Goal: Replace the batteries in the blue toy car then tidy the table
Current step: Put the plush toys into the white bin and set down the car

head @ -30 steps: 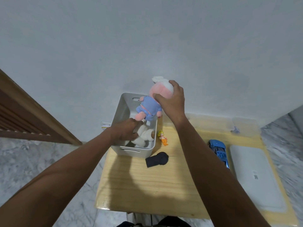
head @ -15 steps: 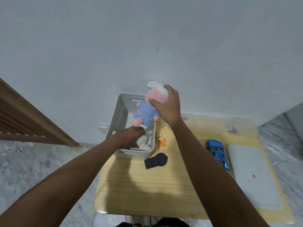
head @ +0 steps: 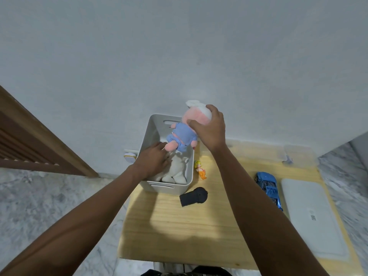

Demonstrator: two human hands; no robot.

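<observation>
The right hand [head: 210, 129] has lowered the pink plush doll [head: 185, 132] slightly toward the white plastic bin [head: 148, 136] since a second ago, its grip clenched round the doll's soft, rounded head. The left hand [head: 154, 160], fingers now flattened rather than curled, presses on the fluffy white plush [head: 177, 172] lying inside the bin. The glossy blue toy car [head: 267, 186] stays on the pale wooden surface [head: 179, 226], just beside a smooth white rectangular case [head: 310, 216]. A matte black controller [head: 193, 197] lies in front of the bin, a small yellow-orange figurine [head: 200, 169] at its right wall.
</observation>
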